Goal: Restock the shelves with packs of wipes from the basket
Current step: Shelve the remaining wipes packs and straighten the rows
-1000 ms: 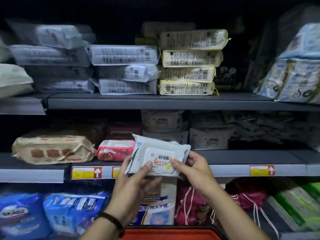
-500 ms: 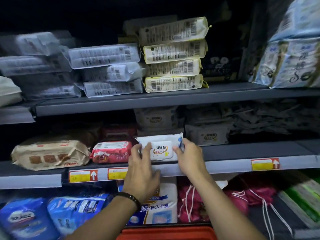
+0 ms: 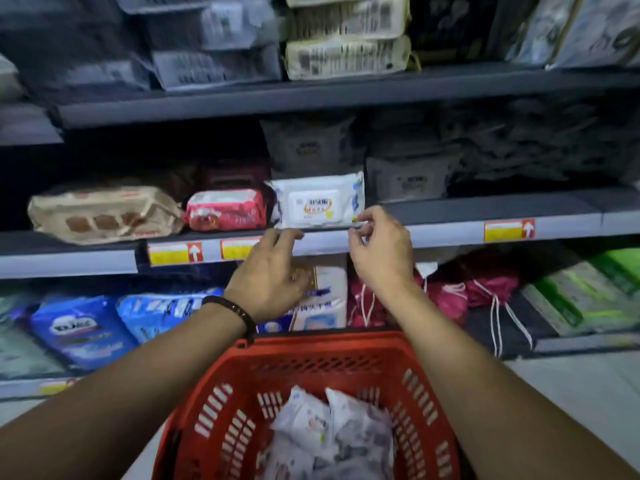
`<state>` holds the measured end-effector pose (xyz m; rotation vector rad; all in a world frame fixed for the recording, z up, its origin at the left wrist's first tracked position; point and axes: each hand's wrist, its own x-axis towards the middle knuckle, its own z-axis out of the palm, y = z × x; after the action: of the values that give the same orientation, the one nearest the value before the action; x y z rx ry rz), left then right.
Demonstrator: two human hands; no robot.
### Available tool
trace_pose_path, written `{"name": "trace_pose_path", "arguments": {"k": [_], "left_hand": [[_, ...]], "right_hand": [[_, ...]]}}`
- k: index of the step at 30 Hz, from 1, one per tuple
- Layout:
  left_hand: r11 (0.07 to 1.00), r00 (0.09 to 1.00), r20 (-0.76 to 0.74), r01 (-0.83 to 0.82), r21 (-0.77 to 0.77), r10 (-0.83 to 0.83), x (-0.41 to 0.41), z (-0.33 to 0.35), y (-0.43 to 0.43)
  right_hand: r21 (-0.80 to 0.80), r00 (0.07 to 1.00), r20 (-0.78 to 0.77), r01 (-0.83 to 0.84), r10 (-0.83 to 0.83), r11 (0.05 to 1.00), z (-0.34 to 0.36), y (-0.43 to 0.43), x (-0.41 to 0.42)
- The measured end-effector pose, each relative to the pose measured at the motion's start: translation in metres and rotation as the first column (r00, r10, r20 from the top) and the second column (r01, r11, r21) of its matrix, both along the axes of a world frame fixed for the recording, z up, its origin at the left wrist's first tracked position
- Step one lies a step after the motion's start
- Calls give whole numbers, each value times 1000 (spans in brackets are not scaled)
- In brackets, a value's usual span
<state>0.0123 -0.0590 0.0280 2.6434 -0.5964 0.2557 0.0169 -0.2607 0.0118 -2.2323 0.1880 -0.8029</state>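
At frame centre, the white pack of wipes (image 3: 317, 200) sits on the middle shelf (image 3: 450, 216). The left hand (image 3: 268, 271) and right hand (image 3: 379, 249) hover loosely open, holding nothing. The packs (image 3: 329, 431) in the red basket (image 3: 346, 355), bottom centre, look light, soft and slick; best pinched by the short ends.

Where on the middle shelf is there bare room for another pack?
Bare ledge runs right of the white pack, in front of the grey packs, out to the right edge. Left is crowded: red pack and tan pack sit tight beside it. Both hands hover empty at the shelf lip.

Bare forearms; dark, perhaps beaded bracelet (image 3: 230, 308) on left wrist.
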Motion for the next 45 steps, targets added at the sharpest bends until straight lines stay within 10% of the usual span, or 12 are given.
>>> {"name": "trace_pose_path", "arguments": {"k": [5,10,18,35,45], "left_hand": [[969,886,-463,135,205,-25,-37,-83,29],[939,642,-737,78,335,210,-57,-182,35],[906,425,-829,-366,211,365,-64,-269,32],[857,285,-950,-514,-40,126,-68,-288,27],[833,498,-866,-495,-247,39,-49,-201,45]], "right_hand": [[-129,878,-439,-269,188,955,-67,14,-49],[-88,466,-878,-388,112,917,-163,14,-90],[-27,126,-991,-453,34,891,-267,11,-107],[-90,170,-985,-657,31,748,-293,31,-82],[154,290,-866,-621,407,768,-147,-36,-64]]}}
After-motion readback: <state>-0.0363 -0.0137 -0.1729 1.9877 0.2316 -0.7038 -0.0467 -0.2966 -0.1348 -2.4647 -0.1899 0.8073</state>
